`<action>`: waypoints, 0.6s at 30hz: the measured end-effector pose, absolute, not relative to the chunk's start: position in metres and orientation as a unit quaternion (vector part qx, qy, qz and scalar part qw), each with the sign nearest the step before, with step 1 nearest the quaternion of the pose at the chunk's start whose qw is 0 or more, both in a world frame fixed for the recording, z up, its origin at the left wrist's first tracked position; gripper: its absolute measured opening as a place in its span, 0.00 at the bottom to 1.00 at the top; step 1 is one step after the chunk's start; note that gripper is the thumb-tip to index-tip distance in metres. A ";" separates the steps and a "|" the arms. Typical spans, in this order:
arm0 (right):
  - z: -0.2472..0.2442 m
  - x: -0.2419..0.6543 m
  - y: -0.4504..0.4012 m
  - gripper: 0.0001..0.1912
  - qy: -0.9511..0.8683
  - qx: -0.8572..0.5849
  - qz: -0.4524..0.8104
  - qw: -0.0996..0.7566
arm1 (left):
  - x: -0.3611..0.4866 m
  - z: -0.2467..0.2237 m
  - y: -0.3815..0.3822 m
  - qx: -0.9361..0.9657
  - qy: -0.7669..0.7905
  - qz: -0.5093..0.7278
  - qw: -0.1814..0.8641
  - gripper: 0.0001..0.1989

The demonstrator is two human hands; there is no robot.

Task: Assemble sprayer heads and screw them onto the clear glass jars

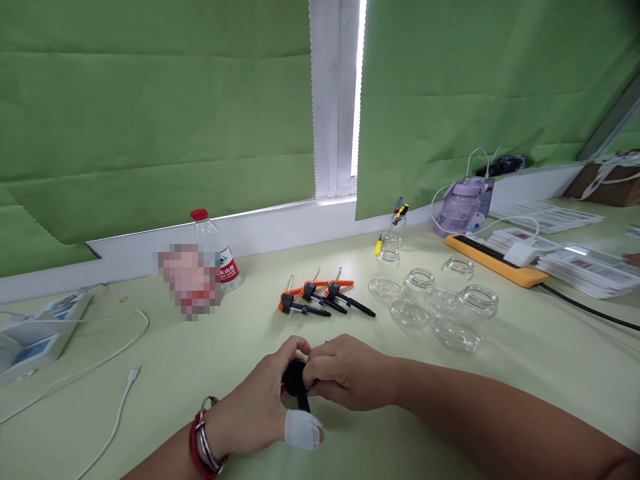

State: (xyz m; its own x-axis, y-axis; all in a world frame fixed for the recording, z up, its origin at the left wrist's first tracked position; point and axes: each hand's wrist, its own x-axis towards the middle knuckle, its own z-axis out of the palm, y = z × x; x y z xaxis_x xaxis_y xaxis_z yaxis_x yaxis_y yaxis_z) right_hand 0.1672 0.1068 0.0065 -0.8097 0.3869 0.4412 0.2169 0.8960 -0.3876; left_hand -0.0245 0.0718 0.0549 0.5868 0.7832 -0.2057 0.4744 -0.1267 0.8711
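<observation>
While the pale green counter (170,360) stretches wide under it all, the action sits right at the near edge, around the middle! The left hand (255,410), white wrap on its thumb, curls around a black piece (294,379), and the right hand (350,373) pinches in from the other side, fingers bunched, both hands closed on it. Beyond and to the right, clear glass jars (467,323) stand in a cluster, mouths up. Straight ahead of the hands, three orange-and-black tools (310,291) lie side by side, metal rods poking toward the far edge, black handles slanting right. And now the piece itself: dark all over in what shows, a rounded head up top, a narrow bar running down toward the thumb, a sliver of red at its left, the rest hidden by fingers.
</observation>
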 end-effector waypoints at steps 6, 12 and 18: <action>0.004 0.166 0.109 0.04 -0.936 -0.154 0.157 0.275 | -0.024 0.054 0.074 0.740 0.423 0.155 0.500 0.26; 0.002 0.166 0.108 0.03 -0.931 -0.161 0.169 0.281 | -0.024 0.053 0.071 0.726 0.424 0.157 0.518 0.28; -0.001 0.166 0.109 0.04 -0.933 -0.152 0.158 0.284 | -0.023 0.053 0.071 0.727 0.429 0.152 0.514 0.29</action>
